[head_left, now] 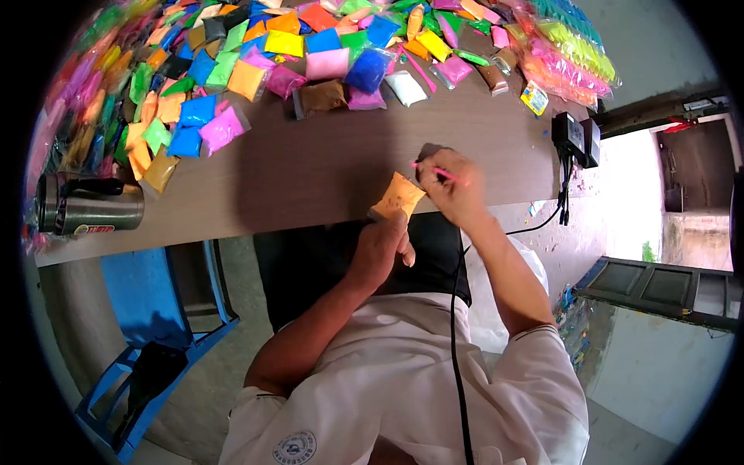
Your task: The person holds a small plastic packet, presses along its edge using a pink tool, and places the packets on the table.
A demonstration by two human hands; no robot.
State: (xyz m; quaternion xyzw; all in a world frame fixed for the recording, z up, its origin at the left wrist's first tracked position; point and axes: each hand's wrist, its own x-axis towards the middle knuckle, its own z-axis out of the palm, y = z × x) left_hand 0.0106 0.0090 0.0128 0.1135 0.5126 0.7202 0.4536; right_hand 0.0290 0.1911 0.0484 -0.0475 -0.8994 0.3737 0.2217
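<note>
We hold the orange packet w/ our L hand, pinched under the thumb, over the near edge of the bench. Our R hand is closed, pinching the pink stick just beside the packet. Many coloured pkts lie toward the far edge; the steel mug is at the near L corner, blk boxes at the R edge.

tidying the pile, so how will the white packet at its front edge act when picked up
The white packet probably gives softly, looking like a filled pouch; its shiny surface may slip. Squarish, it likely won't roll.
</note>
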